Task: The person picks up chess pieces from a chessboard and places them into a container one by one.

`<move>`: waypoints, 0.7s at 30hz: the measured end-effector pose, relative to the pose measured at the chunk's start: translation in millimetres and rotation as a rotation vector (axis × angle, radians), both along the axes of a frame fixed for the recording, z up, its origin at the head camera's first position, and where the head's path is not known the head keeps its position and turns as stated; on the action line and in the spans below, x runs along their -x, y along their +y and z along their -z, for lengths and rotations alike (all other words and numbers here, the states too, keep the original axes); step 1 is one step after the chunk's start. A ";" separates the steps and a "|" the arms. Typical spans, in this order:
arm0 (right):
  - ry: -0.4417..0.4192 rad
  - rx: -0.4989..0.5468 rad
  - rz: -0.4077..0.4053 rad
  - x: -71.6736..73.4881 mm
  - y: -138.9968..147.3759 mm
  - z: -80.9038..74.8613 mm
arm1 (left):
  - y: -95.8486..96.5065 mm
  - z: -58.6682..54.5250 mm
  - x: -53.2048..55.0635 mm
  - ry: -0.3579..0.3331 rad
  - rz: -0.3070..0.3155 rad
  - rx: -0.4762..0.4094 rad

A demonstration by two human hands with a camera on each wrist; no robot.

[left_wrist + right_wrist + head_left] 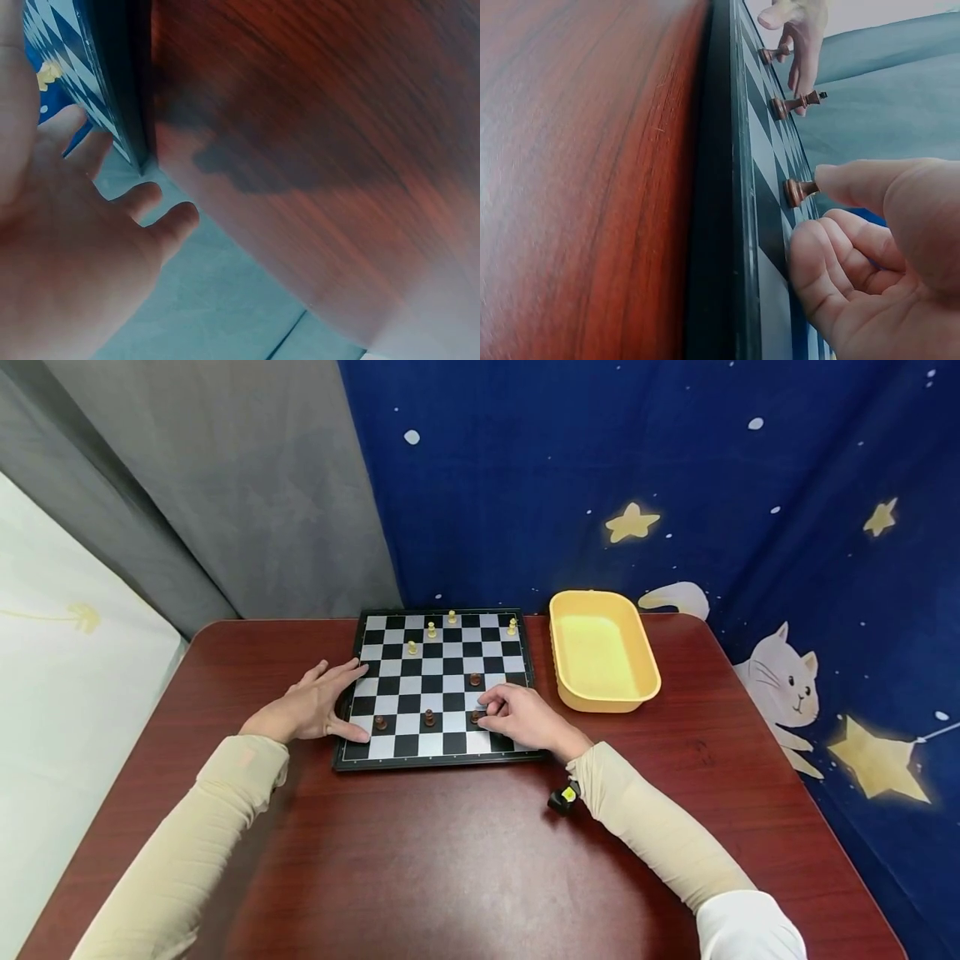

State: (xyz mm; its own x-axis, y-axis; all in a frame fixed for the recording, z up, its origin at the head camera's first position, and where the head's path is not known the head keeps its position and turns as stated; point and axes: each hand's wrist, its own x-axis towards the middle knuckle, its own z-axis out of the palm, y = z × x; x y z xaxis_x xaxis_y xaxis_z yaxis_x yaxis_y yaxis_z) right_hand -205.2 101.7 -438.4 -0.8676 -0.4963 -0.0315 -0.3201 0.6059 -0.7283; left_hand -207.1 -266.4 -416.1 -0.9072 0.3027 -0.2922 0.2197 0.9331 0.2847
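A black-and-white chessboard [432,681] lies on the table, with several brown and cream pieces standing on it. At its near right part my right hand [521,718] pinches the top of a brown chess piece [801,193] between thumb and fingers; the piece's base stands on the board, its head hidden. My left hand [311,702] rests at the board's left edge, fingers spread, thumb over the near left corner squares. Near that thumb stands a brown piece [380,722]. A brown king [799,103] stands between the hands, and another brown piece [475,679] is farther back.
Cream pieces, among them one [412,647] left of centre and one [512,627] at the right, stand on the board's far half. A yellow basin [604,647] sits right of the board on the reddish-brown table [420,860]. Curtains [510,485] hang behind.
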 end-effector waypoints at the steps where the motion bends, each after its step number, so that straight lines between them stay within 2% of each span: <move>1: -0.004 0.001 0.005 -0.2 -0.3 0.4 | -0.3 0.4 -0.4 -0.003 -0.001 -0.002; 6: -0.014 0.010 0.017 -0.6 -1.8 2.1 | 0.2 -0.9 -1.2 -0.029 -0.008 -0.002; 15: -0.053 0.032 0.022 0.2 -3.6 4.3 | 9.6 -9.4 3.6 -0.123 -0.047 0.011; 21: -0.048 0.037 0.031 -0.8 -6.1 5.6 | 17.3 -13.9 6.3 -0.126 -0.051 0.016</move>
